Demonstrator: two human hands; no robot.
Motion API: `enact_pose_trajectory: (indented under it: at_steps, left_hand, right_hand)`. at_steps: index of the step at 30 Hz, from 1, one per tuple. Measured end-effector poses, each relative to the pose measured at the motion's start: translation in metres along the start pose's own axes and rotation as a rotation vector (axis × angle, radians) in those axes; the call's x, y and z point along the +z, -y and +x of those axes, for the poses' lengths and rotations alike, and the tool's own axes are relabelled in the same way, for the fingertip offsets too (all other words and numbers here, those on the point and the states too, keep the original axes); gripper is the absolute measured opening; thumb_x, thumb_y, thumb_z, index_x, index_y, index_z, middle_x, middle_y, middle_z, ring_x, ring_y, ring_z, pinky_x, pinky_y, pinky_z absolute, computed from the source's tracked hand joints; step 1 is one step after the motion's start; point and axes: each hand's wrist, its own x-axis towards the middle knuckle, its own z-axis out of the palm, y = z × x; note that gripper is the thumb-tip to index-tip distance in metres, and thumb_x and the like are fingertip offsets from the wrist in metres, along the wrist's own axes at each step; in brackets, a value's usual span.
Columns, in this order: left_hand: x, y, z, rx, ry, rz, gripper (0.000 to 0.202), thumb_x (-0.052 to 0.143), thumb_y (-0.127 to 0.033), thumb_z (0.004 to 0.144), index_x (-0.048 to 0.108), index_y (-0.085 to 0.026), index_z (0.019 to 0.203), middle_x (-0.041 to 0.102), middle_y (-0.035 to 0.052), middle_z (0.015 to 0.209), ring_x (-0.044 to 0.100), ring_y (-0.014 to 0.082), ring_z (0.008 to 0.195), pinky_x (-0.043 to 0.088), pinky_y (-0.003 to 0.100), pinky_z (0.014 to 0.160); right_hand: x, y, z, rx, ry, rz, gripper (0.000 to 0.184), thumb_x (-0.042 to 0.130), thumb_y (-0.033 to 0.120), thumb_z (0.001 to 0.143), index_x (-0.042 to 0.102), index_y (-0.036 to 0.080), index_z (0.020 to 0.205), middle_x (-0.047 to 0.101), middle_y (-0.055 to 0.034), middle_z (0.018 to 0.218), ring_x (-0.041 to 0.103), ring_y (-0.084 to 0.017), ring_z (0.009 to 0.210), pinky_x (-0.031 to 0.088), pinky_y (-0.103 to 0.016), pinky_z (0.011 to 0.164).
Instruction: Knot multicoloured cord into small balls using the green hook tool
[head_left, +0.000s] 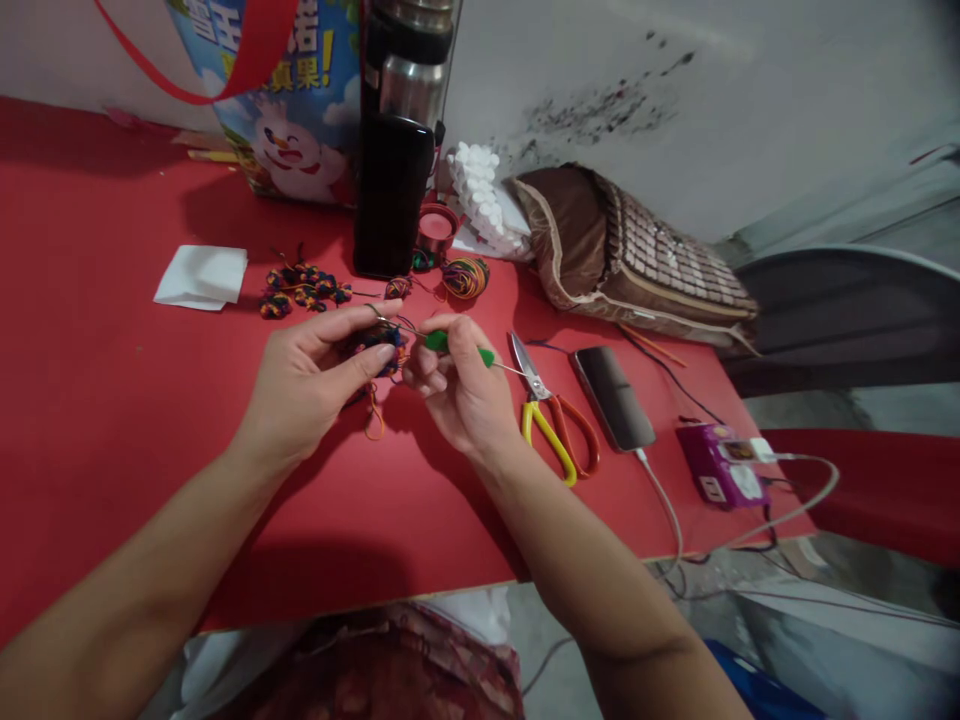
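Note:
My left hand is closed in a pinch on a small multicoloured woven cord piece, held just above the red table. A loose cord tail hangs from the piece onto the table. My right hand grips a green-handled hook tool, its metal tip pointing left into the woven piece. The two hands nearly touch at the fingertips.
Yellow-and-red scissors and a phone on a charging cable lie right of my hands, with a purple box near the edge. Behind are finished knots, a thread coil, white paper, a black flask, a printed bag and a brown cushion.

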Motion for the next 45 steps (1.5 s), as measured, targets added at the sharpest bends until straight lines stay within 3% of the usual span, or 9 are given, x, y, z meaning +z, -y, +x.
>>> enact_pose_trajectory:
  at_steps: [10,20,25,29,31,34,37,41,45]
  left_hand:
    - [0.002,0.001,0.0,-0.006,-0.006,0.025,0.027,0.092,-0.008,0.076,0.093,-0.023,0.099,0.08,0.0016,0.081,0.065,0.0113,0.058,0.057,0.022,0.051]
    - [0.002,0.003,0.003,-0.044,-0.038,0.008,0.029,0.089,-0.002,0.074,0.092,-0.02,0.097,0.082,0.0028,0.081,0.069,0.0127,0.063,0.06,0.023,0.056]
    - [0.0,0.014,0.005,-0.022,-0.051,-0.061,0.038,0.094,-0.006,0.067,0.092,-0.02,0.103,0.08,0.0016,0.082,0.073,0.0117,0.071,0.064,0.02,0.066]
    - [0.001,0.018,0.004,-0.03,-0.023,-0.094,0.041,0.098,-0.01,0.062,0.092,-0.022,0.101,0.074,-0.0012,0.076,0.068,0.0097,0.066,0.06,0.019,0.061]
    - [0.001,0.019,0.005,-0.022,-0.017,-0.089,0.043,0.098,-0.01,0.061,0.092,-0.023,0.101,0.074,-0.0016,0.077,0.065,0.0084,0.065,0.058,0.018,0.06]
    - [0.002,0.02,0.005,-0.017,-0.041,-0.096,0.043,0.099,-0.007,0.058,0.092,-0.023,0.098,0.081,0.0008,0.088,0.069,0.0096,0.074,0.059,0.017,0.068]
    - [0.001,0.019,0.006,-0.043,0.001,-0.11,0.044,0.1,-0.008,0.057,0.092,-0.022,0.098,0.083,0.0035,0.097,0.072,0.0123,0.083,0.061,0.018,0.073]
    - [-0.005,0.015,0.007,-0.085,0.127,-0.113,0.035,0.097,-0.022,0.071,0.092,-0.022,0.106,0.081,0.0044,0.091,0.07,0.0122,0.075,0.058,0.019,0.064]
    - [-0.015,0.015,0.014,-0.07,0.099,-0.048,0.024,0.097,-0.02,0.07,0.093,-0.021,0.094,0.08,0.0045,0.079,0.069,0.0118,0.067,0.057,0.021,0.062]
  right_hand:
    - [0.004,0.0,-0.002,0.013,0.026,0.048,0.041,0.081,0.062,0.093,0.069,0.023,0.092,0.054,0.0106,0.06,0.035,-0.006,0.047,0.041,-0.022,0.05]
    - [0.003,0.0,-0.004,-0.063,0.01,-0.062,0.042,0.079,0.064,0.094,0.072,0.023,0.092,0.057,0.0078,0.06,0.043,-0.007,0.048,0.039,-0.023,0.049]
    - [-0.001,0.002,-0.009,-0.264,-0.052,-0.359,0.031,0.081,0.057,0.096,0.079,0.027,0.106,0.071,0.0028,0.079,0.061,-0.012,0.063,0.056,-0.029,0.064]
    - [-0.006,0.005,-0.01,-0.48,0.067,-0.577,0.01,0.078,0.036,0.102,0.082,0.029,0.108,0.078,-0.0015,0.098,0.072,-0.016,0.087,0.062,-0.036,0.085]
    - [-0.007,0.005,-0.009,-0.519,0.102,-0.613,0.01,0.079,0.03,0.1,0.082,0.03,0.11,0.077,-0.0019,0.1,0.072,-0.018,0.093,0.061,-0.036,0.087]
    - [-0.008,0.003,-0.008,-0.486,0.114,-0.595,0.016,0.083,0.029,0.096,0.08,0.03,0.112,0.075,-0.0034,0.107,0.072,-0.019,0.102,0.062,-0.037,0.091]
    - [-0.007,0.001,-0.008,-0.407,0.118,-0.519,0.009,0.082,0.032,0.096,0.079,0.028,0.103,0.075,-0.004,0.107,0.072,-0.02,0.103,0.062,-0.038,0.092]
    - [-0.009,0.002,-0.005,-0.286,0.045,-0.309,0.006,0.083,0.029,0.091,0.079,0.027,0.094,0.076,-0.0016,0.1,0.071,-0.016,0.094,0.061,-0.031,0.084]
    - [-0.012,0.013,0.001,-0.084,-0.054,-0.07,0.015,0.09,0.027,0.08,0.076,0.027,0.086,0.074,0.0012,0.096,0.066,-0.012,0.081,0.058,-0.027,0.072]
